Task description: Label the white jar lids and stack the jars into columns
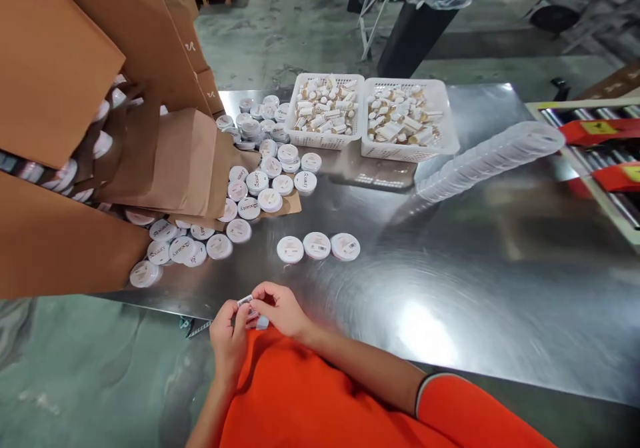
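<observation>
Close to my body, at the table's near edge, my left hand [230,331] and my right hand [280,309] are brought together. Both pinch a small printed label [245,301], white with dark marks; the fingers cover part of it. Some pale material [262,323] shows just below the fingers, too small to make out. Beyond my hands, three round white containers lie in a row: a left one [290,250], a middle one [317,245] and a right one [345,247] with a dark printed patch on top. Neither hand touches them.
A cardboard box [65,235] lies on its side at the left, with many round white containers [249,208] spilling out. Two white baskets [411,155] of small bottles stand at the back. A leaning stack of clear plastic pieces [480,161] and a roller conveyor [605,158] are rightward.
</observation>
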A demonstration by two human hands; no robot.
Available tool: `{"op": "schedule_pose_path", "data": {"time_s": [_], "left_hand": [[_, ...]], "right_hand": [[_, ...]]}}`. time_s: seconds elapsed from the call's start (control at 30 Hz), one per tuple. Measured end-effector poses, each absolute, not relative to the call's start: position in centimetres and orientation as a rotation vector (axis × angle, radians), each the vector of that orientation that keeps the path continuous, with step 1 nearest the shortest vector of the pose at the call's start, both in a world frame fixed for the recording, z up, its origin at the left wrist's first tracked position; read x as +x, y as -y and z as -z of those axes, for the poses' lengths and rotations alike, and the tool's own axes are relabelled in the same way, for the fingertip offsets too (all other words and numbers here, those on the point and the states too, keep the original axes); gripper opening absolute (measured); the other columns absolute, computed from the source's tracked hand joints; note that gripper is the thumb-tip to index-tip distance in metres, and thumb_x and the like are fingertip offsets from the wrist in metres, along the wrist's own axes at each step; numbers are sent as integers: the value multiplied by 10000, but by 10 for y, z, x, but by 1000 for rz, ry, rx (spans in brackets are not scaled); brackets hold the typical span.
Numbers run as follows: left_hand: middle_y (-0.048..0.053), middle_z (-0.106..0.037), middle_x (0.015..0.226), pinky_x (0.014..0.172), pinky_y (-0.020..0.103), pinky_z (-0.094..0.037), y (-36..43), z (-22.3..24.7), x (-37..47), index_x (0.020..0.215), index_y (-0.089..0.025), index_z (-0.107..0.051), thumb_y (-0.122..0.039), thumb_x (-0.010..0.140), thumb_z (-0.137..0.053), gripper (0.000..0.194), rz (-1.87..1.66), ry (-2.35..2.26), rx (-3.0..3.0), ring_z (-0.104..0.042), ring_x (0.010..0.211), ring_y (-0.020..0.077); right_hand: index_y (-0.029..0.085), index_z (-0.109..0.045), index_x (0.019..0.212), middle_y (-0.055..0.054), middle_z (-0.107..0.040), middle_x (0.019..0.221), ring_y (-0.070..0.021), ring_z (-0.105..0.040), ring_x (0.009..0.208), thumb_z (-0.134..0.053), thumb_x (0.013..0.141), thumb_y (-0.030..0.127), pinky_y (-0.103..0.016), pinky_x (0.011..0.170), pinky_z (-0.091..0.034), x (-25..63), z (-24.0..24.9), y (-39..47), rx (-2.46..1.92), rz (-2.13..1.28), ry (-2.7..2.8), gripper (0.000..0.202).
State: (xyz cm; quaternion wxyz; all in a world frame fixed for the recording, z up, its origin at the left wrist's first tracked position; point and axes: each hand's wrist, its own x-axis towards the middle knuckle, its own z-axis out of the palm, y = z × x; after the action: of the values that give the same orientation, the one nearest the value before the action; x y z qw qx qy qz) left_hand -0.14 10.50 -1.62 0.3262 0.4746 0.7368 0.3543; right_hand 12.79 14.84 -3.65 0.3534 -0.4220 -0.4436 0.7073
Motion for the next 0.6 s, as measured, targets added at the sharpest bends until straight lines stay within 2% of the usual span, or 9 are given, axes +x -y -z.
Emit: {"op": "schedule_pose_path", "data": {"time_s": [0.13,0.23,0.33,0.4,0.47,0.6], "left_hand": [[-34,-459,476,489,224,-364,-104,27,-7,485,-210,-450,-480,821,-498,433,-861,-1974,1377,-438,479,115],[-23,-524,482,508,224,-378,-103,32,-10,494,-194,-539,-499,818,-524,445,-818,-1968,1363,-478,490,119],[7,-651,554,555,233,-434,-99,34,-14,566,-186,-649,-522,808,-545,427,-788,-1962,1281,-577,545,147],[29,-714,626,594,247,-478,-97,36,-18,621,-187,-686,-531,796,-552,408,-800,-1952,1177,-644,604,178],[43,-743,674,627,265,-510,-94,39,-22,652,-189,-696,-537,784,-560,397,-814,-1937,1081,-687,656,205],[47,-751,689,646,282,-527,-91,44,-26,663,-193,-694,-537,785,-559,389,-801,-1947,1049,-703,687,222]], "right_hand": [[186,-613,704,15,-591,721,-108,-513,647,-676,756,364,-240,613,-422,128,40,-152,-1142,-1719,1271,196],[193,-637,742,-4,-617,800,-125,-545,710,-638,793,362,-256,673,-439,141,55,-171,-1211,-1559,1315,177],[190,-665,802,-57,-649,983,-176,-579,897,-574,838,338,-316,829,-449,171,85,-208,-1530,-1231,1305,177],[176,-689,771,-99,-628,1124,-229,-541,1061,-588,819,292,-376,933,-412,194,110,-232,-1900,-1012,1377,161],[175,-708,737,-107,-599,1213,-289,-478,1169,-602,795,254,-449,969,-379,210,131,-247,-2151,-932,1417,144],[199,-725,711,-85,-552,1303,-339,-381,1261,-600,786,230,-523,984,-337,215,155,-250,-2259,-901,1458,150]]}}
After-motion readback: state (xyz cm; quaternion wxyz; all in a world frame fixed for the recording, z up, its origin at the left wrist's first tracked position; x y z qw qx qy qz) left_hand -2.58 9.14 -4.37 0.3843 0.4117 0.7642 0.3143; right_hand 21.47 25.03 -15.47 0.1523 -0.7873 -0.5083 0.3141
